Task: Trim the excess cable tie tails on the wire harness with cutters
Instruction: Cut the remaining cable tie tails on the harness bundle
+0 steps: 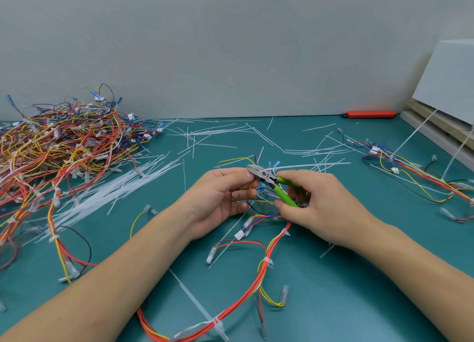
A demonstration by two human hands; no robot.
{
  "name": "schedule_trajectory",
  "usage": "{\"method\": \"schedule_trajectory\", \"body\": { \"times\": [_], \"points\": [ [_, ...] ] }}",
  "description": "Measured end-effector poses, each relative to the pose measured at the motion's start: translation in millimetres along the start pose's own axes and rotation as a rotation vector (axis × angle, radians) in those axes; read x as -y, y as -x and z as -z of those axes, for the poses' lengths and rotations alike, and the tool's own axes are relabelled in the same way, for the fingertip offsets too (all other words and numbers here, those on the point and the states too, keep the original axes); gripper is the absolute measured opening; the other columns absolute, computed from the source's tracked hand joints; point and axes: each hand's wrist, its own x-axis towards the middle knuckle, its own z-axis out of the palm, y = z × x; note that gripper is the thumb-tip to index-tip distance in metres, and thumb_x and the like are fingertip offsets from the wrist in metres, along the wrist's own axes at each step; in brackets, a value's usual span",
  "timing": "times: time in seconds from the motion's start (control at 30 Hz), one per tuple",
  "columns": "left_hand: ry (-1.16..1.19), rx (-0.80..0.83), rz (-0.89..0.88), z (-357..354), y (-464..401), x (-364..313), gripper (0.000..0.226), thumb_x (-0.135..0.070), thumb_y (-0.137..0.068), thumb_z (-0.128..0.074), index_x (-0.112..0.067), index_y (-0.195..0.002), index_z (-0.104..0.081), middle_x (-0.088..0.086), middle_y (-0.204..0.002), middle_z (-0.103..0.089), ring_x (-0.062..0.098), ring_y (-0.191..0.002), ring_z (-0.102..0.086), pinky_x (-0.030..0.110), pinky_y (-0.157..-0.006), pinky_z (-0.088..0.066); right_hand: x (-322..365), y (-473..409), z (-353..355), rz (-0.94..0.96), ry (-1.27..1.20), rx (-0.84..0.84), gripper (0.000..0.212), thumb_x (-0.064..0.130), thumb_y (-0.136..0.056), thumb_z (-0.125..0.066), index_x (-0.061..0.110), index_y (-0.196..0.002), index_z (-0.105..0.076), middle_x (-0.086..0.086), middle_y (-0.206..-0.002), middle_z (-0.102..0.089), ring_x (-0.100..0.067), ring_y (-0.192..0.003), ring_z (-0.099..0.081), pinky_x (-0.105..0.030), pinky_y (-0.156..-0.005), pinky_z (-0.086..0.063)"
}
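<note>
Your right hand (311, 203) grips the green-handled cutters (275, 184), steel jaws nearly closed; your left hand (221, 199) pinches the red, yellow and orange wire harness (266, 261), white-tied.

You get bright, even light with only faint shadows under the arms; wide-angle bending curves the table (333, 290) edge (the wire pile (59, 146) looks slightly soft).

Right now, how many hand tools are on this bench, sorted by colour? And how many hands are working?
Green-handled cutters: 1, gripped by the right hand.
Red-handled tool at the back of the table: 1.
Hands: 2; the left hand holds the wire harness.
Total: 2 tools, 2 hands.
</note>
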Motion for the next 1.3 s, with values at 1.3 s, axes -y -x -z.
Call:
{"method": "schedule_trajectory", "body": {
  "times": [1.3],
  "points": [
    [0.021, 0.002, -0.003, 0.7, -0.6, -0.3, 0.007, -0.023, -0.085, -0.071, -0.019, -0.085, -0.077, -0.001, -0.086, -0.069, 0.009, -0.074, -0.068, 0.022, -0.061, -0.050, -1.3, 0.9, -1.5, -0.001, -0.010, -0.008, 0.024, 0.029, -0.090, -0.076, 0.034, -0.112, -0.067, 0.006, -0.073, -0.056, -0.012, -0.065, -0.048, -0.029, -0.063, -0.043]
  ]
}}
